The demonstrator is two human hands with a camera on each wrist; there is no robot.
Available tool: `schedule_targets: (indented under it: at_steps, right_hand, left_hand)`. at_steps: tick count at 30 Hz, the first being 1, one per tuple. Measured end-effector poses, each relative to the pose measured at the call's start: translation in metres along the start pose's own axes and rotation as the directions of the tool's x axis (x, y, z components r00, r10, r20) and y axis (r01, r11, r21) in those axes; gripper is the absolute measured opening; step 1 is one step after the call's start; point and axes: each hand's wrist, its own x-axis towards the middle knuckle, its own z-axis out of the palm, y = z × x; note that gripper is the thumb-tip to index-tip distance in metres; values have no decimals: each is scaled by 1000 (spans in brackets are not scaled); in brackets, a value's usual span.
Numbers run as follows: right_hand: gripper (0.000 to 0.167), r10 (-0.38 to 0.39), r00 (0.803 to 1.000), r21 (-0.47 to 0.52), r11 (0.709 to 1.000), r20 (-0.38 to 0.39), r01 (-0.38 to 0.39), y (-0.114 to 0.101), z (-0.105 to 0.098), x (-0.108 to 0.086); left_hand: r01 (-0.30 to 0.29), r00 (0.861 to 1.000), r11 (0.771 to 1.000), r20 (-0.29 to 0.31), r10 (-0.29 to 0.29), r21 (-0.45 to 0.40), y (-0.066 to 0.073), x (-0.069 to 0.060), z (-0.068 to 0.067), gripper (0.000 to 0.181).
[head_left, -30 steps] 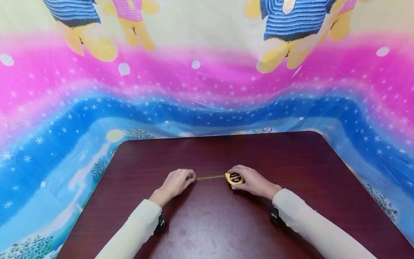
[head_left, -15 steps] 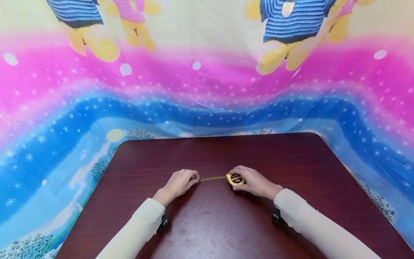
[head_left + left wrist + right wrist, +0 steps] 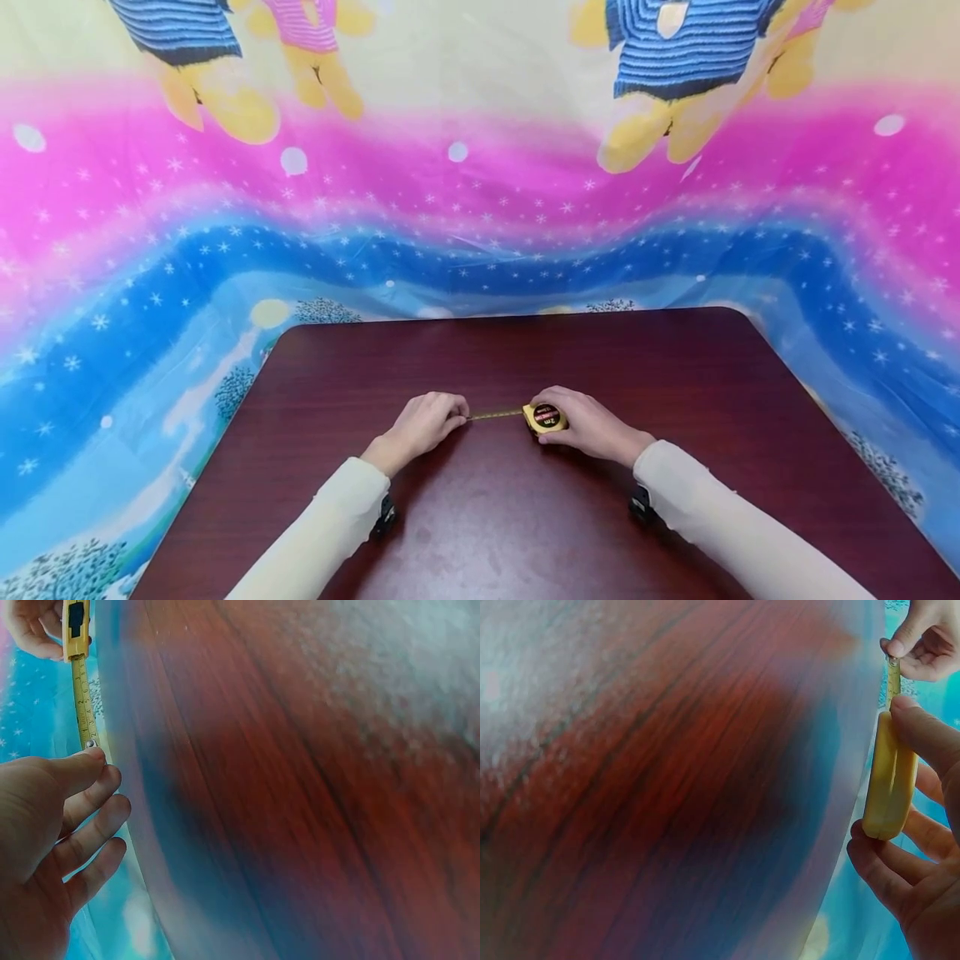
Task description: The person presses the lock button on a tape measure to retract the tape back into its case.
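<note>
Within the right hand [image 3: 588,422] sits a yellow tape measure [image 3: 546,417], clamped between thumb and fingers at the sides of its case [image 3: 889,780]. The case is judged hard, light and fairly smooth; its sides are the sound place to hold, clear of the mouth where the strip [image 3: 495,414] emerges. Whether it touches the table beneath cannot be determined. A black button [image 3: 76,619] shows on the narrow face of the case; it is probably a lock, its setting not legible. As a container, the case presumably holds the remaining strip in a coil; its interior is hidden. Just out from the grip, a short length of strip runs nearly straight across to the left hand [image 3: 422,425]. It is judged thin and springy, liable to kink if bent sharply, with edges that could scrape skin. At its far end, the left thumb and forefinger are pinched together on the metal hook [image 3: 91,744], a suitable hold; the other fingers are loosely spread. Below and around both grips extends a dark red-brown table [image 3: 480,508]. Beyond its far edge hangs a printed cloth [image 3: 450,208] in pink, blue and cream.
</note>
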Motion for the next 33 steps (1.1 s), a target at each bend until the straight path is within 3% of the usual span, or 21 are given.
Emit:
schedule_targets:
  at_steps: [17, 33]
  right_hand:
    - [51, -33, 999, 3, 999, 2, 33, -5, 3, 7]
    - [50, -17, 1000, 21, 1000, 21, 16, 0, 4, 4]
  left_hand:
    - [-65, 998, 998, 19, 65, -2, 9, 12, 0, 4]
    - [-60, 998, 998, 19, 59, 9, 19, 16, 8, 5]
